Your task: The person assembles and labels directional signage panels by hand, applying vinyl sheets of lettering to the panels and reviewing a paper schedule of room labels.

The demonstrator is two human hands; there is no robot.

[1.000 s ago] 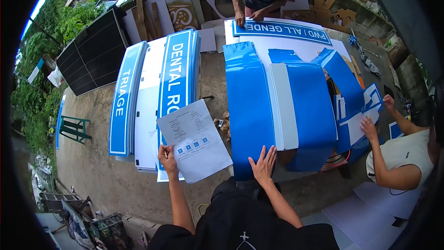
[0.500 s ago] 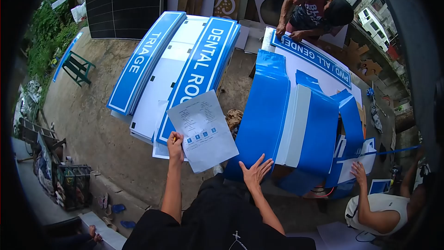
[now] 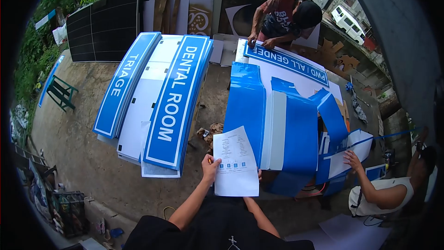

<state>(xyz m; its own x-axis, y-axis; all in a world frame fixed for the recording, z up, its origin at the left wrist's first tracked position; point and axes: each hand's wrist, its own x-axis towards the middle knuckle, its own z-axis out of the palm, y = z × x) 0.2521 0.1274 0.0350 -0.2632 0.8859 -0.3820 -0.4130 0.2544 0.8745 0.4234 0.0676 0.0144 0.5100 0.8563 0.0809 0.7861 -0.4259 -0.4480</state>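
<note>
My left hand (image 3: 210, 168) is closed on the left edge of a printed sheet of paper (image 3: 238, 181), with a thin yellowish pencil or pen between the fingers. Text and a row of small blue icons show on the sheet. Behind it my right hand (image 3: 260, 175) is mostly hidden; only a bit of the fingers shows at the sheet's right edge. Just beyond lies glossy blue sheeting (image 3: 244, 111) with a grey strip (image 3: 276, 132) beside it. To the left, a "DENTAL ROOM" sign (image 3: 175, 106) tops a stack, next to a "TRIAGE" sign stack (image 3: 124, 88).
Across the worktable a person (image 3: 282, 18) bends over a "PWD / ALL GENDER" sign (image 3: 286, 65). Another person (image 3: 384, 194) at right handles blue-and-white sheeting (image 3: 344, 155). A green stool (image 3: 61, 93) stands at left; a crate (image 3: 69, 208) and slippers (image 3: 116, 232) lie lower left.
The sheet has moved right, with my left hand on it, and now hangs more upright in front of me. My right hand has left its spread position on the blue sheeting and gone behind the paper.
</note>
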